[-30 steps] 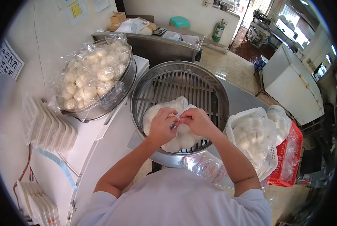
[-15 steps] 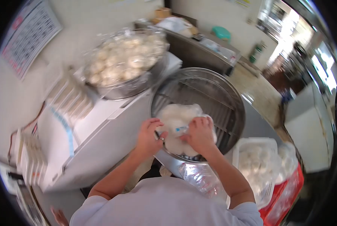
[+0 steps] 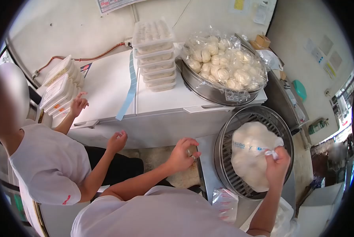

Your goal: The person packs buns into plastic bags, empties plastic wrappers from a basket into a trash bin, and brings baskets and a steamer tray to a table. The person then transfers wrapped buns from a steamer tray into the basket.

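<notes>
Plastic bag (image 3: 248, 168): one, see-through, filled with pale rounded pieces; at four o'clock, twelve being the top of the view. Located inside the rim of the round steel tray (image 3: 219, 158), over its slats. Long axis roughly twelve to half past five; gathered neck points to three; blue lettering runs nine to three.

Right hand (image 3: 279, 161): fingers pinched on the bag's neck. Left hand (image 3: 183, 155): at six, well apart from the right, half-curled in mid-air; cannot tell whether it holds anything.

Surface: grey metal table (image 3: 208, 143), under the tray; clear packet (image 3: 225, 205) with red marks, at the tray's seven. White chest (image 3: 106, 89), bearing a container stack (image 3: 155, 59) at eleven, a second stack (image 3: 60, 93) between nine and ten, and a steel pan (image 3: 202, 91) of film-covered buns (image 3: 224, 65) at half past one.

Room: pale wall (image 3: 208, 14) at twelve; teal stool (image 3: 299, 90) toward three; fire extinguisher (image 3: 318, 125) at three; white-shirted co-worker (image 3: 50, 162) between eight and nine.
</notes>
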The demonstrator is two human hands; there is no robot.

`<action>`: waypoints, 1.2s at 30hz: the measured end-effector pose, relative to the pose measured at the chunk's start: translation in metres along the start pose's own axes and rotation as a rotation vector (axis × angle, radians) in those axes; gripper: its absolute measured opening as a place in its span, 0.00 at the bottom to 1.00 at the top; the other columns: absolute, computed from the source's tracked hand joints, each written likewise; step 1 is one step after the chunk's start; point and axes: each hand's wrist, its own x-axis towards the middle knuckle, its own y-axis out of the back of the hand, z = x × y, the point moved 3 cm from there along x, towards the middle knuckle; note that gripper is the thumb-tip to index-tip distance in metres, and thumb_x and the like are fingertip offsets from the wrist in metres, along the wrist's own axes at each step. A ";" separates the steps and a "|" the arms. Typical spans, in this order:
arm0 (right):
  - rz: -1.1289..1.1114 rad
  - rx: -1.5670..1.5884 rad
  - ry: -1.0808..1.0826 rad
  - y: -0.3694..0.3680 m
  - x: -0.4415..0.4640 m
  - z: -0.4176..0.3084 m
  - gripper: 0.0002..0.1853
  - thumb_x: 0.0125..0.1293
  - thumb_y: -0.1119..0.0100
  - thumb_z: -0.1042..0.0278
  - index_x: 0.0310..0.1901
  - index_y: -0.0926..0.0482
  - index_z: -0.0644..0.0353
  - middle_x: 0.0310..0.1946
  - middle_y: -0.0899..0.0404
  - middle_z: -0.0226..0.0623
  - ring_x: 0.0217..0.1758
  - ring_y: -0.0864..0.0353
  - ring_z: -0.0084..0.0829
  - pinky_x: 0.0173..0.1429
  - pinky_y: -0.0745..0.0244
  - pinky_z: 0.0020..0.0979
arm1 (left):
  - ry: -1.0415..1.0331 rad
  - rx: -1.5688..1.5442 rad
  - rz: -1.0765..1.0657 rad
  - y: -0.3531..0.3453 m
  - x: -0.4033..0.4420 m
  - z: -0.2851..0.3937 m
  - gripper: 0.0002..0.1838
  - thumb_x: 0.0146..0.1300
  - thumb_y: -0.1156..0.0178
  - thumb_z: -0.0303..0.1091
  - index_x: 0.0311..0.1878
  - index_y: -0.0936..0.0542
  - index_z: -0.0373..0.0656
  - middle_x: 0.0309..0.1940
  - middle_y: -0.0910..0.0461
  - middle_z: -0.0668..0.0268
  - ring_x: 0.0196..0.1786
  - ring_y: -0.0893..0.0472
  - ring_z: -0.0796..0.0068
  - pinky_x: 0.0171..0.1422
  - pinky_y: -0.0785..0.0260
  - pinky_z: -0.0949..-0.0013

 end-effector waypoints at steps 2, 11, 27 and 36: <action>0.029 0.127 -0.063 0.009 0.004 -0.040 0.16 0.59 0.31 0.78 0.27 0.33 0.64 0.24 0.34 0.32 0.28 0.38 0.28 0.35 0.40 0.31 | 0.020 -0.102 -0.054 0.003 0.002 -0.011 0.21 0.62 0.26 0.32 0.55 0.21 0.41 0.58 0.21 0.57 0.63 0.23 0.54 0.68 0.30 0.57; 0.043 0.459 -0.009 -0.013 -0.029 -0.127 0.19 0.55 0.27 0.75 0.23 0.34 0.61 0.23 0.34 0.31 0.28 0.38 0.22 0.32 0.43 0.27 | 0.459 -1.242 -0.508 0.012 -0.036 -0.019 0.56 0.51 0.28 0.67 0.78 0.37 0.48 0.74 0.31 0.65 0.77 0.34 0.63 0.78 0.38 0.50; -0.435 0.918 0.718 0.011 -0.108 -0.277 0.25 0.46 0.24 0.71 0.22 0.40 0.57 0.20 0.39 0.31 0.24 0.42 0.31 0.31 0.45 0.32 | 0.183 -1.323 0.155 0.102 -0.275 0.103 0.64 0.46 0.29 0.77 0.81 0.40 0.52 0.77 0.34 0.63 0.79 0.38 0.59 0.81 0.44 0.43; -0.601 1.092 0.773 0.008 -0.256 -0.409 0.24 0.48 0.25 0.69 0.22 0.39 0.58 0.20 0.37 0.31 0.25 0.42 0.27 0.31 0.47 0.29 | -0.026 -1.170 0.496 0.167 -0.472 0.149 0.62 0.51 0.32 0.78 0.82 0.43 0.51 0.79 0.38 0.64 0.80 0.40 0.59 0.81 0.45 0.45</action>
